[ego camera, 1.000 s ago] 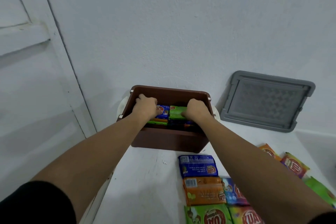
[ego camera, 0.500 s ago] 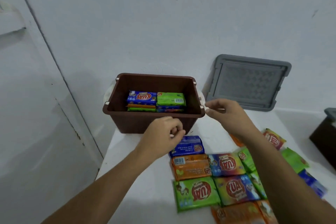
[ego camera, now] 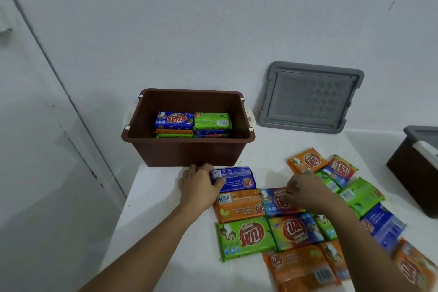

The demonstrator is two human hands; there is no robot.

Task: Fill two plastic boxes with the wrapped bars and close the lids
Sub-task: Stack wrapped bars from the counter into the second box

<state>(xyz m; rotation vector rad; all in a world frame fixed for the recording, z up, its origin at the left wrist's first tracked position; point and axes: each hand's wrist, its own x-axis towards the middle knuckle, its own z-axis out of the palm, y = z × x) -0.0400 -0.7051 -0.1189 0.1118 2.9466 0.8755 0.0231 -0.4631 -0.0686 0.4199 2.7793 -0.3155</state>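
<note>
Clamping my left grip (ego camera: 199, 188) round the end of the glossy blue wrapped bar (ego camera: 237, 180), I cannot tell whether my blurred right grip (ego camera: 308, 193) holds the purple bar (ego camera: 272, 204).

An open brown box (ego camera: 187, 152) stands at the far left of the white desk (ego camera: 161, 232), with stacked bars (ego camera: 193, 123) inside. A grey lid (ego camera: 310, 97) leans on the wall to its right. Near the box, the left grip (ego camera: 199, 187) clasps the left end of a blue bar (ego camera: 237, 179). The right grip (ego camera: 307, 191) is blurred, its curled fingers (ego camera: 292, 188) on a purple bar (ego camera: 275, 204) among the loose bars (ego camera: 244, 237)
</note>
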